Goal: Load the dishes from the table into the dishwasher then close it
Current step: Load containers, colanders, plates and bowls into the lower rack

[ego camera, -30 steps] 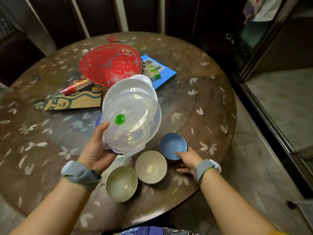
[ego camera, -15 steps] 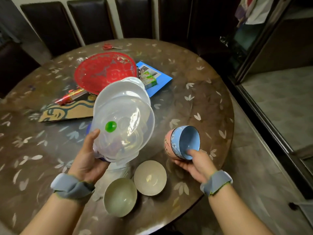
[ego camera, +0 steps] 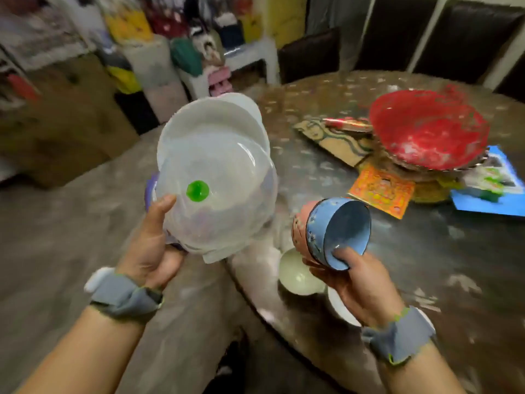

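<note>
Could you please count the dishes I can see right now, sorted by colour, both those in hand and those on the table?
Clear plastic lid with green knob: 1, held by the left hand
White plates: at least 2, same grip
Blue-and-pink bowl: 1, held by the right hand
Pale cream bowls on the table: 2, one partly hidden
Total: at least 6

1. We swing left, and the table (ego camera: pixel 426 265) slides to our right.
2. The left hand (ego camera: pixel 150 251) carries the clear lid (ego camera: pixel 218 194) and plates off the table edge, over the floor.
3. The right hand (ego camera: pixel 358 282) lifts the blue bowl (ego camera: pixel 341 226) higher, away from the cream bowl (ego camera: pixel 295 274).
</note>
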{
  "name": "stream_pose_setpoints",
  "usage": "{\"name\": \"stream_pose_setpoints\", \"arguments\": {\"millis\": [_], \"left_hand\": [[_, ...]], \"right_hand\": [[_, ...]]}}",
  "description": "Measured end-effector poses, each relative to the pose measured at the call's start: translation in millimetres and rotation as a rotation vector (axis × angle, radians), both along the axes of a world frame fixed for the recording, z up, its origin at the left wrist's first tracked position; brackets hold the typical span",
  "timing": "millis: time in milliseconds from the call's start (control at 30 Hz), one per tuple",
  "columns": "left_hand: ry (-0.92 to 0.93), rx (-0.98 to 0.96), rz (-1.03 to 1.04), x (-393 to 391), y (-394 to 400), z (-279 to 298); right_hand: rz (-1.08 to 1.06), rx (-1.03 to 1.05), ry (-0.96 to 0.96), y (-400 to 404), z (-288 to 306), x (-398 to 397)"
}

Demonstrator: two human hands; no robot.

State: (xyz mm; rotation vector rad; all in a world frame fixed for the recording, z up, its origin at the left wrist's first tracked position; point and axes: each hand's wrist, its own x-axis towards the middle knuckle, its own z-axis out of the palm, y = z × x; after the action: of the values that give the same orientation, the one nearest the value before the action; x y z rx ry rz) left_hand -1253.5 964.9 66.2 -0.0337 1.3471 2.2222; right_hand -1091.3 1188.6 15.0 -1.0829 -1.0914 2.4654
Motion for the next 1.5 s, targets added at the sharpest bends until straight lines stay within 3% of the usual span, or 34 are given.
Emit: {"name": "stream_pose_setpoints", "arguments": {"millis": [100,133,233,267,467,500,633,667,867,1133,1200,1400,1500], "left_hand": [[-0.023,-0.071,0.292,50.7,-121.2,-9.0],[-0.051,-0.08,0.311,56.2,-129.0,-18.0],[-0.075,-0.111,0.676,133.0,-243.1,-24.3],[-0.093,-0.11,0.647,139.3,-242.9,-28.9],[-0.187,-0.065,1.29,374.6,-410.7,-57.5],[-0.205,-0.061,1.281,381.1,-409.6,-63.9],[-0.228,0.016,1.589,560.7,-459.9,-90.8],[-0.265,0.027,1.607,566.9,-458.2,-99.4],[-0.477,0.134,1.855,865.6,-479.4,-141.2],[-0.594,0.396,2.216,1076.3,-469.8,-164.6],[-0.702,0.317,2.204,1114.5,-488.0,-181.2],[-0.657,0.479,2.343,1149.5,-547.2,-212.8],[-0.654,0.586,2.404,1173.6,-593.5,-232.3]], "right_hand": [[0.275,-0.02,-0.028,-76.1,-6.6,-23.7],[0.265,-0.037,-0.036,-79.1,-9.5,-21.1],[0.588,0.009,-0.102,-179.4,-10.6,-31.9],[0.601,0.013,-0.103,-179.3,-11.2,-31.7],[1.27,0.121,-0.082,-405.1,-10.1,41.0],[1.28,0.105,-0.072,-407.4,-8.1,45.3],[1.596,0.174,-0.117,-535.6,-18.5,179.4],[1.603,0.164,-0.093,-535.0,-14.6,185.0],[1.991,0.241,-0.207,-657.4,-61.3,453.8],[2.22,0.241,-0.454,-741.4,-88.1,661.3],[2.228,0.236,-0.53,-769.3,-103.7,698.2],[2.313,0.086,-0.632,-848.4,-142.0,748.3],[2.386,0.213,-0.64,-904.2,-170.4,775.8]]}}
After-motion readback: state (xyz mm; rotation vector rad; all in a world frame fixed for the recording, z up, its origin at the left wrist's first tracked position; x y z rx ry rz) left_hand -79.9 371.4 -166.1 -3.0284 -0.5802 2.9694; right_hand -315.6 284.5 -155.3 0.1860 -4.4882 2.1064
